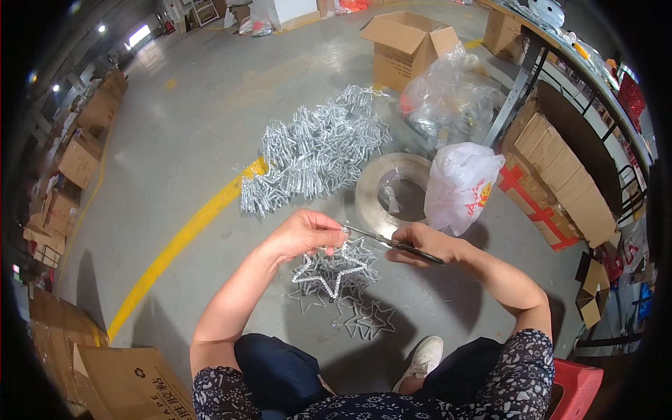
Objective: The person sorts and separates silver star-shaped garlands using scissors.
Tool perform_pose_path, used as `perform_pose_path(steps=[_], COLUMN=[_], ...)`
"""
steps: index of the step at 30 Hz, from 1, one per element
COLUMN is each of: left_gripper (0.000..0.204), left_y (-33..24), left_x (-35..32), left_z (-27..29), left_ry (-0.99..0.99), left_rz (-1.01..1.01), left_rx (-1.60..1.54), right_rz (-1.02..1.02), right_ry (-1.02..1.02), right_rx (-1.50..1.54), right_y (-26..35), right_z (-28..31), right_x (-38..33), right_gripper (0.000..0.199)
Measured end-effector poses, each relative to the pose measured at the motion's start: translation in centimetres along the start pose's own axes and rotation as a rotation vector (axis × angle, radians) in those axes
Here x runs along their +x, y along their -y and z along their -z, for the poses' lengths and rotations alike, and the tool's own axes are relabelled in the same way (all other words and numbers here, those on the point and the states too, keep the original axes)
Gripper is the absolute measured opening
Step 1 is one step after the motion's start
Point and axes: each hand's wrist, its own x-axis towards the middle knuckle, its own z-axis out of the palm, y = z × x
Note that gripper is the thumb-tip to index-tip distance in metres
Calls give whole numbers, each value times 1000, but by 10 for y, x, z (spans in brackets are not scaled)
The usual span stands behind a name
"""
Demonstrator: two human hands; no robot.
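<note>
My left hand (pixel 306 233) grips the top of a silver tinsel star frame (pixel 329 269) that hangs below it. My right hand (pixel 423 245) holds dark scissors (pixel 392 243), and their blades point left to the spot where my left fingers pinch the star. More silver star frames (pixel 364 318) lie on the concrete floor under my hands. A large heap of silver tinsel stars (pixel 315 150) lies on the floor further ahead.
A big reel of clear tubing (pixel 367 189) lies beside a white plastic bag (pixel 458 185). Open cardboard boxes (pixel 406 45), a clear bag (pixel 448 98), flat cartons (pixel 560 182) and a metal table leg (pixel 514 91) stand on the right. A yellow floor line (pixel 175 241) runs left. Red stool (pixel 577 388) below.
</note>
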Motion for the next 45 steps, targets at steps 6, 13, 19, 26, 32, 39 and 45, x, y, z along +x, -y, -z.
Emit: perform_pose_path(steps=[6,13,19,26,32,39,45], left_gripper=[17,17,21,14,24,24,25], left_y=[4,5,22,126,257,291,249], left_x=[2,0,15,40,31,36,130], left_z=[3,2,17,82,168,185,65], left_ry=[16,25,56,-192,-369,-232,-533], left_rz=[33,98,150,283,350,427,175], left_rx=[-22,-3,-72,142,659,1464,729], right_rz=[164,118,27,-167,-295,-439,-473], right_ry=[-355,-334,-252,-150,-309,-437,-520], right_rx=[-285,-293,-51,95,171,250,242], right_y=[5,1,-12,-70,-138,-165,-159], right_z=[-11,-17,-33,-50,-89,-120,-133], right_x=[-2,-2,14,40,62,97,88], right_gripper=[36,33,31,39,30,34,34])
